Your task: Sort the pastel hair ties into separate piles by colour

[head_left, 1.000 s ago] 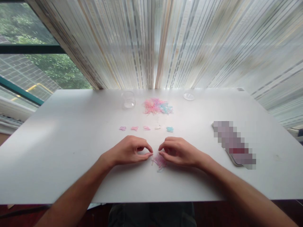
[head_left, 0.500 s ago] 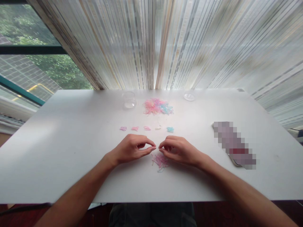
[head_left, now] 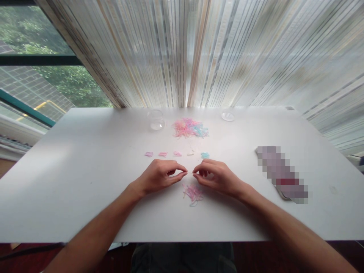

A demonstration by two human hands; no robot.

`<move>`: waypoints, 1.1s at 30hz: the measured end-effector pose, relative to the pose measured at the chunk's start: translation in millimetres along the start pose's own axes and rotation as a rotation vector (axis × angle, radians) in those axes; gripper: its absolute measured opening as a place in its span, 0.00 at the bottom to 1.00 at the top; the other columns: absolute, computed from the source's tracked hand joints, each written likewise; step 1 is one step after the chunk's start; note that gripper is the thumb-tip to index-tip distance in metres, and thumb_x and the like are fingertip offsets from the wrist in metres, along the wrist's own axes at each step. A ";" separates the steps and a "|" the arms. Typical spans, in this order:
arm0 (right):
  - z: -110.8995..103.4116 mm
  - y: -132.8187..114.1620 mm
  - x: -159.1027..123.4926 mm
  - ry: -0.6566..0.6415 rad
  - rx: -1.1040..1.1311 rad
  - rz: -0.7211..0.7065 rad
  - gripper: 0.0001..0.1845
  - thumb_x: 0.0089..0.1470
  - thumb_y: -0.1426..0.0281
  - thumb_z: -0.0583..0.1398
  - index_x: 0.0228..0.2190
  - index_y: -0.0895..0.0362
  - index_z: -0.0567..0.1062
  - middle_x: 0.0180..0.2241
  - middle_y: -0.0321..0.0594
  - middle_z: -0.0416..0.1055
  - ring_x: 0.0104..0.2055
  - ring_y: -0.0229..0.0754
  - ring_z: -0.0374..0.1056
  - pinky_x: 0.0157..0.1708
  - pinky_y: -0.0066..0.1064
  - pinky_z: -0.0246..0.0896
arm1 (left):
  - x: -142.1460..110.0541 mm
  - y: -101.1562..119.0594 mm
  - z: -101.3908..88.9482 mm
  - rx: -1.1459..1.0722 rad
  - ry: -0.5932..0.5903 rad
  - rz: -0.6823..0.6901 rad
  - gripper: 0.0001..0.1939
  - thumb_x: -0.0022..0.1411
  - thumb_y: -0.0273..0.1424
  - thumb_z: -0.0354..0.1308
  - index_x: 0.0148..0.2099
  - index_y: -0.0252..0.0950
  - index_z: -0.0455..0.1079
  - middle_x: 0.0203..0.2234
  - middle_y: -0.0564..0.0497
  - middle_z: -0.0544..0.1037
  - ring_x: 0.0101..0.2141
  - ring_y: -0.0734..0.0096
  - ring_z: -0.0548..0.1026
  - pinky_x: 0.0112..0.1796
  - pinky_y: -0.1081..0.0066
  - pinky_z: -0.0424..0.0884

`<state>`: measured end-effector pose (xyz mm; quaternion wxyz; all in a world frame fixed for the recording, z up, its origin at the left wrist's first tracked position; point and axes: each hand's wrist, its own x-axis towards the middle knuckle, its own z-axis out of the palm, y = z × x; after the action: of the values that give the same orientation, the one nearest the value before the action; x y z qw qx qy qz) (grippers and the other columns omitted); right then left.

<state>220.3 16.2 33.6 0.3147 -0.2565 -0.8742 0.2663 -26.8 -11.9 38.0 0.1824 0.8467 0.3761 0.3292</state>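
White tabletop [head_left: 71, 204], smooth, straight front edge. Far side, left to right: clear container [head_left: 157, 123]; loose multicoloured heap [head_left: 189, 128] of thin pieces, pink to blue; clear round dish-like piece [head_left: 228, 116]. Midway, a row of five small clusters: purple [head_left: 149, 154], pink [head_left: 163, 154], lighter pink [head_left: 178, 154], whitish [head_left: 190, 154], blue [head_left: 205, 155]. Nearer: mostly pink-purple pile [head_left: 193, 194]. Right: flat oblong object [head_left: 280, 172], surface pixelated.

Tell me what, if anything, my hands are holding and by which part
Apparently a tiny pale strand, one end pinched by the left hand, the other by the right hand; it's too small to be sure.
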 end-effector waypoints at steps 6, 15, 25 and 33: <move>-4.0 2.7 1.8 0.045 -0.041 0.009 0.04 0.60 0.73 0.60 0.35 0.56 0.77 0.26 0.34 0.69 0.26 0.34 0.64 0.28 0.25 0.61 | 2.5 -1.2 2.8 0.069 0.081 -0.023 0.05 0.66 0.28 0.61 0.39 0.36 0.79 0.21 0.56 0.77 0.20 0.79 0.64 0.26 0.77 0.62; -16.3 11.3 3.2 0.111 -0.085 0.081 0.06 0.62 0.71 0.59 0.34 0.57 0.76 0.25 0.34 0.69 0.25 0.34 0.64 0.28 0.27 0.62 | 16.0 -17.7 23.0 0.341 0.190 -0.115 0.09 0.69 0.32 0.59 0.42 0.39 0.82 0.24 0.53 0.78 0.23 0.76 0.71 0.28 0.75 0.63; -13.3 11.3 2.8 0.081 -0.032 0.058 0.06 0.62 0.72 0.59 0.34 0.57 0.77 0.24 0.34 0.69 0.25 0.33 0.63 0.28 0.26 0.60 | 20.2 -20.3 32.6 0.584 0.246 -0.043 0.11 0.70 0.34 0.59 0.39 0.41 0.83 0.20 0.54 0.74 0.20 0.75 0.66 0.26 0.72 0.55; -14.0 14.9 2.0 0.093 -0.024 0.080 0.06 0.61 0.72 0.59 0.34 0.57 0.76 0.24 0.34 0.70 0.24 0.33 0.63 0.28 0.25 0.60 | 27.0 -24.5 30.2 0.556 0.251 -0.050 0.11 0.69 0.33 0.58 0.40 0.41 0.82 0.20 0.54 0.75 0.21 0.75 0.68 0.26 0.73 0.57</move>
<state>232.7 32.5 34.4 0.3408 -0.3074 -0.8508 0.2559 -5.0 22.6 14.1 -0.0961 0.8073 0.4919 0.3114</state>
